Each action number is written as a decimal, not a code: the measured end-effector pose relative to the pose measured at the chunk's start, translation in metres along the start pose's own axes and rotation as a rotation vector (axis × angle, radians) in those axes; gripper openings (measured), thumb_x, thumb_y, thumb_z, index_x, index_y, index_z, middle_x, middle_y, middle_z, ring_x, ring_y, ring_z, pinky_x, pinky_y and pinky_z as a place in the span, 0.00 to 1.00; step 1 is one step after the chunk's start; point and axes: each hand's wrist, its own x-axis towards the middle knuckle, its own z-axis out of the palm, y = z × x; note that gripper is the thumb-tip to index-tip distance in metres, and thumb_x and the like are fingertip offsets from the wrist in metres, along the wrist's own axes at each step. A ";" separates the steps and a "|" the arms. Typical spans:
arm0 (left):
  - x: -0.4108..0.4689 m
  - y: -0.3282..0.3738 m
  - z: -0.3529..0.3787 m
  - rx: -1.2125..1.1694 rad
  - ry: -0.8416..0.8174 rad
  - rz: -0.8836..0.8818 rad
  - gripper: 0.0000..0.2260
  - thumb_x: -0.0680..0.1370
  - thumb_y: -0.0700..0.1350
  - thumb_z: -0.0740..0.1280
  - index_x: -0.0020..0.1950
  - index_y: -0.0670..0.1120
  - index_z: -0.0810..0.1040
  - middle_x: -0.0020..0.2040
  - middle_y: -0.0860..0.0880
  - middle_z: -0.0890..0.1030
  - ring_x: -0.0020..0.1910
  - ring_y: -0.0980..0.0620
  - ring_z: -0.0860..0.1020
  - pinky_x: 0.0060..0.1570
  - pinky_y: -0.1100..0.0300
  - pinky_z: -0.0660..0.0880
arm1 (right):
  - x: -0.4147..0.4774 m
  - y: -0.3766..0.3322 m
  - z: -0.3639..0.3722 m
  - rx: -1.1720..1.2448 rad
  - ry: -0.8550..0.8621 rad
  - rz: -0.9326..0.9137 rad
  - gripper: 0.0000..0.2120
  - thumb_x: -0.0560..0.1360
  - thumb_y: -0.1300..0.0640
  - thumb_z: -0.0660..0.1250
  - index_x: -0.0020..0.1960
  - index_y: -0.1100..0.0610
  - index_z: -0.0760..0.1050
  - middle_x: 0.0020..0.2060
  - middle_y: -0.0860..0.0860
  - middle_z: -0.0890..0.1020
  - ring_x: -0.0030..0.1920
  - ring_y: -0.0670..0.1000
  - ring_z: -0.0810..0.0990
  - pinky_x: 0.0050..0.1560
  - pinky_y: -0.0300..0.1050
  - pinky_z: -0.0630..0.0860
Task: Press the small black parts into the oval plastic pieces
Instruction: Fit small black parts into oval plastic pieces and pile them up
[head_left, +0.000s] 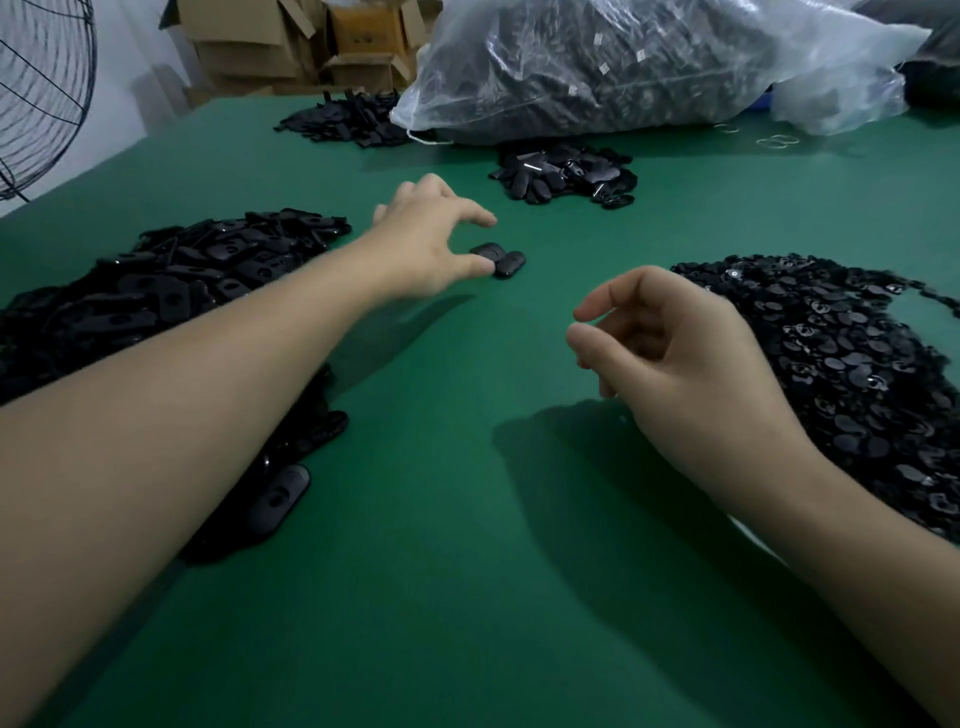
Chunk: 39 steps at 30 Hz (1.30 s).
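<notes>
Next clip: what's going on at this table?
A person works at a green table between heaps of black parts. The left hand is stretched out to two oval plastic pieces lying side by side mid-table, thumb touching the nearer one. The right hand hovers loosely curled, apparently empty, beside the pile of small black parts. A heap of oval pieces lies on the left.

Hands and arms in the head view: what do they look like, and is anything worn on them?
The left hand and the right hand are bare: no gloves, and no rings show. The left forearm and the right forearm are bare too, with no sleeve, watch or bracelet in view. No markings are visible.
</notes>
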 end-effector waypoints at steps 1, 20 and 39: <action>-0.003 -0.005 -0.010 0.021 -0.026 -0.005 0.21 0.79 0.59 0.70 0.71 0.59 0.75 0.68 0.47 0.71 0.72 0.44 0.67 0.74 0.44 0.62 | 0.002 0.001 -0.003 -0.067 0.012 -0.028 0.03 0.77 0.55 0.73 0.46 0.49 0.80 0.37 0.48 0.83 0.36 0.50 0.81 0.40 0.45 0.78; -0.062 -0.068 -0.048 0.408 -0.123 -0.091 0.07 0.76 0.56 0.74 0.53 0.59 0.86 0.43 0.61 0.81 0.53 0.52 0.81 0.52 0.54 0.72 | 0.018 0.018 -0.022 -0.509 0.188 -0.053 0.10 0.81 0.56 0.65 0.56 0.49 0.84 0.41 0.42 0.78 0.57 0.53 0.76 0.60 0.59 0.75; -0.159 0.051 -0.005 -1.254 -0.190 -0.270 0.09 0.84 0.41 0.64 0.55 0.41 0.84 0.46 0.44 0.88 0.41 0.50 0.87 0.40 0.64 0.81 | 0.013 0.013 -0.019 -1.045 0.061 0.023 0.11 0.79 0.48 0.67 0.56 0.49 0.85 0.57 0.51 0.79 0.64 0.58 0.67 0.62 0.58 0.63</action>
